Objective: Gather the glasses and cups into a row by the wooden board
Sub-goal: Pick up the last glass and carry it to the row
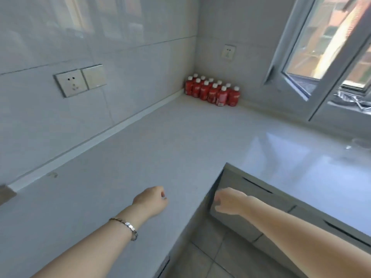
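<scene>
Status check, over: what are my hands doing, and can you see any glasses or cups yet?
Left hand and right hand curled, holding nothing. One faint glass possible at far right, blurred. Red bottles in the corner, not in the way.

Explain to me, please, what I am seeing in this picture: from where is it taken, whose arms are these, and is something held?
There is no machine here. A person wears one wide-angle camera on the head, so you look forward and down along their own two bare arms. The left hand, with a bracelet on its wrist, is over a pale L-shaped kitchen counter. The right hand is in front of the grey cabinet fronts below the counter. Both hands are loosely curled and seem to hold nothing. In the far corner stands a group of red bottles with white caps. At the far right edge something clear, perhaps a glass, is too blurred to tell. Wall sockets and an open window are also visible. No wooden board can be clearly seen.
</scene>
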